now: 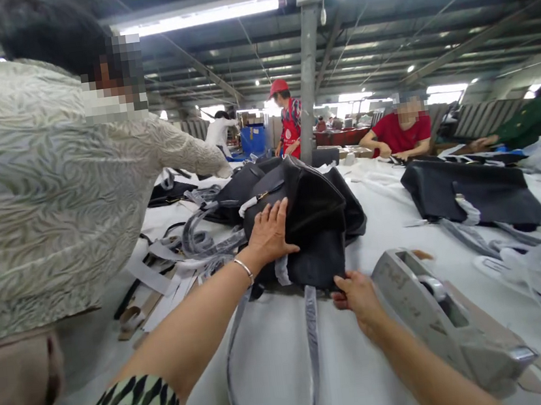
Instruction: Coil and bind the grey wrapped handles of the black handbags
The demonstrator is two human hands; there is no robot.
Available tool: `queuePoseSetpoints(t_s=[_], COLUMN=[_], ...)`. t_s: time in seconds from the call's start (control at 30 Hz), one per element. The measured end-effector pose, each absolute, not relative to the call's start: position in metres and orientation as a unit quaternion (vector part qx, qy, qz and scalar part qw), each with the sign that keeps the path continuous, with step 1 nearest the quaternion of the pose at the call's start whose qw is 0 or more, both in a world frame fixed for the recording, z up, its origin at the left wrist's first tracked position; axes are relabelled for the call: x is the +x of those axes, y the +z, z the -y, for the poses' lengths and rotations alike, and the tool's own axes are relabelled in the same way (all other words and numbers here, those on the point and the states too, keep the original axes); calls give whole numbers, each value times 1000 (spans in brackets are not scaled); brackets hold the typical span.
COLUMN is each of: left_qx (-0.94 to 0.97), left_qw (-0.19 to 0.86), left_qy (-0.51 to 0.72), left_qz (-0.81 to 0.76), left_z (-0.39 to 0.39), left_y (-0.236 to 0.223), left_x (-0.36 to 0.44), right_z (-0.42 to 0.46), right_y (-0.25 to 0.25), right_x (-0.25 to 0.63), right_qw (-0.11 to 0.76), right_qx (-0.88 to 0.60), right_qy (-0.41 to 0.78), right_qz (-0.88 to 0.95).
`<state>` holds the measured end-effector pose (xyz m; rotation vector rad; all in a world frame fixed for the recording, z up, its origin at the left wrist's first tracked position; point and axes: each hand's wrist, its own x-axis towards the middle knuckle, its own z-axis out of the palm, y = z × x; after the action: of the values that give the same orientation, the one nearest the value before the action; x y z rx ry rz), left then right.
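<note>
A black handbag (pixel 321 255) lies in front of me on the white table, part of a heap of black bags. My left hand (pixel 270 234) rests on it with the fingers spread, pressing against its side near a zipper pull wrapped in white. At the bag's near right corner, my right hand (pixel 355 294) pinches the edge between thumb and fingers. A long strap (pixel 313 355) in clear plastic wrap loops from the bag toward me across the tabletop.
A grey tape dispenser (pixel 413 316) stands right of my right hand. Another black bag (pixel 471 191) lies farther right. Paper strips and wrapped straps (pixel 171 274) clutter the left side. A co-worker in a patterned shirt (pixel 52 190) leans in close at left; others work across the table.
</note>
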<state>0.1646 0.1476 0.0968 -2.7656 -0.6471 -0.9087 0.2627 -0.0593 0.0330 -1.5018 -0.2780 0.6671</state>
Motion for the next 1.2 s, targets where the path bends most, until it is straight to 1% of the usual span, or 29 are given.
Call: queuePoseSetpoints(t_s=[0.1,0.17,0.33,0.43,0.5,0.57,0.67,0.77,0.83,0.93,1.0,1.1,1.2], left_qx=[-905,-888,-863,-856,-854,-856,-878,-893,-887,-883,-899,-930,-942], left_qw=[81,74,84,122,158,203,267,290,294,286,271,229,151], left_qy=[-310,-312,-338,-362,-373,-373,-340,-312,-319,-325,-300,-246,-247], left_qz=[279,330,366,347,327,294,205,145,158,179,169,148,171], left_z=[-161,-174,-197,-200,-199,-197,-195,-195,-198,-203,-203,-201,-203], left_y=[89,97,149,180,188,183,162,152,163,183,182,152,123], left_x=[163,161,160,157,154,152,151,152,152,150,149,150,153], right_z=[51,43,20,8,5,6,19,43,61,78,81,76,66], right_y=[29,29,28,26,26,28,42,63,76,91,96,100,110], right_x=[265,265,260,254,252,252,255,260,262,264,262,258,254], right_qw=[663,657,655,665,672,680,691,695,696,707,715,709,705], right_qx=[-663,-663,-656,-651,-648,-640,-628,-623,-617,-595,-582,-579,-579], right_qy=[329,340,360,351,346,345,347,351,362,382,388,402,407], right_qz=[118,112,107,102,95,90,85,78,57,14,1,-22,-30])
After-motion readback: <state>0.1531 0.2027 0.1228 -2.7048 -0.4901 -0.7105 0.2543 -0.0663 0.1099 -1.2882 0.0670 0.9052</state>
